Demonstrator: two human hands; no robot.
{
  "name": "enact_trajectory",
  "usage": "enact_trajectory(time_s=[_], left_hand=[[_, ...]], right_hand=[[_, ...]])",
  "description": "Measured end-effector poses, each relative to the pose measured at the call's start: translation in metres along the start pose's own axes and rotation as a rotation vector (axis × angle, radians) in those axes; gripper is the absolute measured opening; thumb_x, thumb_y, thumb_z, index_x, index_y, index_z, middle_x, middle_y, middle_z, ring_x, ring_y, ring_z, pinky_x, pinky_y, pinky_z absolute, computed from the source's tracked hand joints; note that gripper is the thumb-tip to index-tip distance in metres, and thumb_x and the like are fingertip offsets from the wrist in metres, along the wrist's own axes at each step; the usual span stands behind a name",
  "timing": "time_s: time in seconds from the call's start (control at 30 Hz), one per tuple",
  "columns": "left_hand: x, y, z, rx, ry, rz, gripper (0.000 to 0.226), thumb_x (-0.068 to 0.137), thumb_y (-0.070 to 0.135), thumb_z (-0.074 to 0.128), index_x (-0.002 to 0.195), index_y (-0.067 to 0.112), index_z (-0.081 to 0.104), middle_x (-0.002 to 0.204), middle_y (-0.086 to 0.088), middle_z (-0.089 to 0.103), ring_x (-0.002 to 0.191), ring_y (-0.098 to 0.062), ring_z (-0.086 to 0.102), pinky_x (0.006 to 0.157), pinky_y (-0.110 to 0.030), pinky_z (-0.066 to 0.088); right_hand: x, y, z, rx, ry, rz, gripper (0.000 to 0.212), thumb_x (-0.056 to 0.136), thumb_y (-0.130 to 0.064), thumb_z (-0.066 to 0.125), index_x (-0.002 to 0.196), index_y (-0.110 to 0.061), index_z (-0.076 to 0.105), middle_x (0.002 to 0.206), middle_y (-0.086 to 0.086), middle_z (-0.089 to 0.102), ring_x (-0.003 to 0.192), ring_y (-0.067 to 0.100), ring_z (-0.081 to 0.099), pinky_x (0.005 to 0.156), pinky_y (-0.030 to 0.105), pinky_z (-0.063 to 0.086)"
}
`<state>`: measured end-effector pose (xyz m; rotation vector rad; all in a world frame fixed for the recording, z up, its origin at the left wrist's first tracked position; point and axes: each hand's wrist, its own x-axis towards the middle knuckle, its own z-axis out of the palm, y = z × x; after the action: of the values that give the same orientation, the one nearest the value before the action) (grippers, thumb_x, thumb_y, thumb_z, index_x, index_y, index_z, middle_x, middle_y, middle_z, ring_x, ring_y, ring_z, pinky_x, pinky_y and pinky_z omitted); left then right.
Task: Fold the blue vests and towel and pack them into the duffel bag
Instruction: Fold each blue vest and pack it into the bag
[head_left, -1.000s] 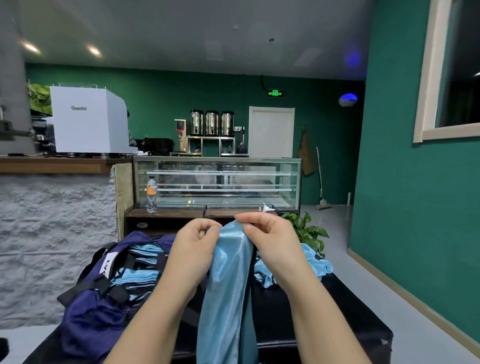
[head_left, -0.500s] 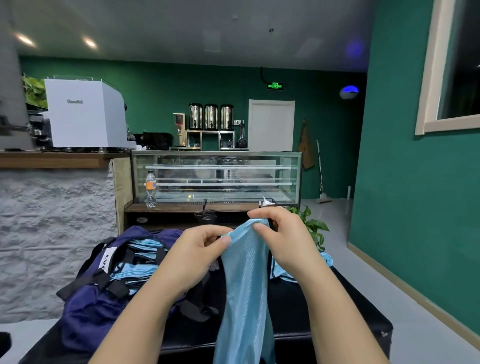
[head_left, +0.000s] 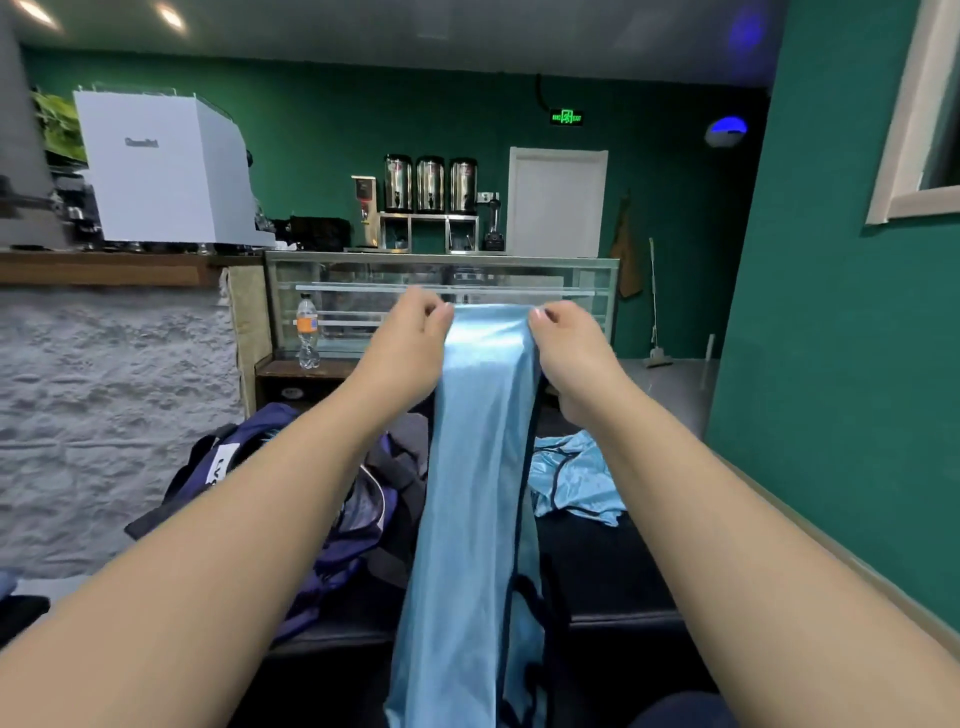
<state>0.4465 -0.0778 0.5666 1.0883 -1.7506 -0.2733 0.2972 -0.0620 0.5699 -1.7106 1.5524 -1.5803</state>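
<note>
Two hands, left hand (head_left: 410, 345) and right hand (head_left: 569, 348), pinch a blue vest (head_left: 472, 467) up by its top edge mid-fold, so next it probably gets halved for the duffel bag (head_left: 332, 519).

Light blue vest (head_left: 478, 467): thin cloth, satin-glossy, smooth, edged in dark binding. Second blue vest (head_left: 576, 480): same shiny cloth, crumpled. Duffel bag (head_left: 332, 525): navy woven fabric, matt, with black webbing straps. Table (head_left: 602, 566): black, matt, smooth top. Counter front (head_left: 109, 415): grey stone, rough and pitted. Counter ledge (head_left: 104, 267): brown wood, dull finish. Display case (head_left: 441, 301): clear glass, glossy, metal-framed. Three urns (head_left: 430, 183): polished metal, reflective. Water bottle (head_left: 307, 332): clear plastic. Espresso machine (head_left: 161, 171): white, smooth, matt casing. Walls (head_left: 831, 364): green, matt paint.
</note>
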Motion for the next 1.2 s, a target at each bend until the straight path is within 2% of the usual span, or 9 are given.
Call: enact_trajectory(time_s=[0.1,0.23,0.33,0.47,0.57,0.73,0.87,1.03,1.2], left_hand=[[0.007,0.003,-0.001,-0.055,0.041,0.015,0.019,0.103,0.027,0.037,0.098,0.012,0.047,0.074,0.004,0.043,0.062,-0.01,0.036,0.056,-0.028,0.03],[0.017,-0.005,-0.005,-0.286,0.092,0.021,0.015,0.098,0.024,0.051,0.084,0.021,0.056,0.073,0.005,0.051,0.064,-0.009,0.043,0.061,-0.026,0.037],[0.015,-0.012,-0.004,-0.388,0.044,0.004,0.013,0.096,0.022,0.055,0.083,0.024,0.058,0.075,0.003,0.056,0.068,-0.011,0.049,0.062,-0.027,0.04],[0.001,-0.03,0.012,-0.423,-0.202,-0.02,0.024,0.085,0.009,0.067,0.098,0.024,0.053,0.091,0.0,0.065,0.078,-0.012,0.062,0.072,-0.032,0.049],[-0.016,-0.037,0.03,-0.311,-0.395,-0.018,0.047,0.082,0.005,0.067,0.121,0.018,0.047,0.11,0.0,0.067,0.099,-0.013,0.066,0.087,-0.031,0.053],[-0.041,-0.069,0.053,0.058,-0.499,0.057,0.02,0.088,0.023,0.061,0.099,0.007,0.057,0.095,-0.004,0.066,0.087,-0.023,0.063,0.081,-0.038,0.049],[-0.046,-0.093,0.055,0.246,-0.508,0.059,0.036,0.093,0.031,0.059,0.064,0.02,0.04,0.061,0.006,0.042,0.06,-0.011,0.04,0.059,-0.029,0.033],[-0.039,-0.093,0.06,0.195,-0.444,0.055,0.022,0.093,0.019,0.055,0.073,0.028,0.052,0.072,0.008,0.055,0.07,-0.01,0.048,0.062,-0.02,0.035],[-0.033,-0.085,0.068,0.212,-0.446,0.129,0.027,0.092,0.014,0.051,0.074,0.032,0.041,0.07,0.01,0.05,0.065,-0.006,0.044,0.059,-0.021,0.032]], right_hand=[[0.001,-0.014,0.007,0.063,0.035,0.041,0.036,0.102,-0.024,0.032,0.069,-0.012,0.035,0.06,0.003,0.03,0.057,0.014,0.024,0.052,0.029,0.016],[-0.001,-0.016,-0.001,0.273,-0.168,0.091,0.033,0.092,-0.04,0.06,0.092,-0.007,0.065,0.081,0.005,0.07,0.068,0.013,0.067,0.058,0.023,0.051],[-0.002,-0.007,-0.001,0.25,-0.237,-0.009,0.005,0.091,-0.02,0.065,0.086,-0.017,0.065,0.084,0.0,0.069,0.072,0.011,0.067,0.067,0.024,0.055],[0.002,0.004,0.004,0.248,-0.11,-0.05,0.01,0.092,-0.024,0.063,0.084,-0.019,0.059,0.089,0.002,0.065,0.086,0.022,0.062,0.084,0.041,0.051],[0.0,0.01,0.009,0.261,-0.097,-0.044,0.014,0.092,-0.025,0.062,0.082,-0.018,0.057,0.085,0.004,0.063,0.08,0.021,0.059,0.078,0.043,0.05],[-0.001,0.015,0.005,0.295,0.034,-0.012,0.019,0.098,-0.023,0.05,0.08,-0.021,0.048,0.07,-0.006,0.046,0.058,0.008,0.04,0.055,0.021,0.033],[-0.01,0.034,0.001,0.034,-0.144,-0.128,0.019,0.095,-0.026,0.057,0.079,-0.022,0.047,0.069,-0.008,0.05,0.057,0.005,0.046,0.058,0.023,0.037],[-0.029,0.077,0.019,-0.349,-0.48,-0.119,0.031,0.077,-0.033,0.079,0.097,-0.017,0.061,0.078,-0.012,0.053,0.063,0.0,0.05,0.05,0.012,0.041],[-0.024,0.1,0.033,-0.538,-0.355,-0.143,0.006,0.09,-0.02,0.059,0.091,-0.017,0.064,0.089,-0.002,0.045,0.083,0.02,0.055,0.072,0.031,0.047]])
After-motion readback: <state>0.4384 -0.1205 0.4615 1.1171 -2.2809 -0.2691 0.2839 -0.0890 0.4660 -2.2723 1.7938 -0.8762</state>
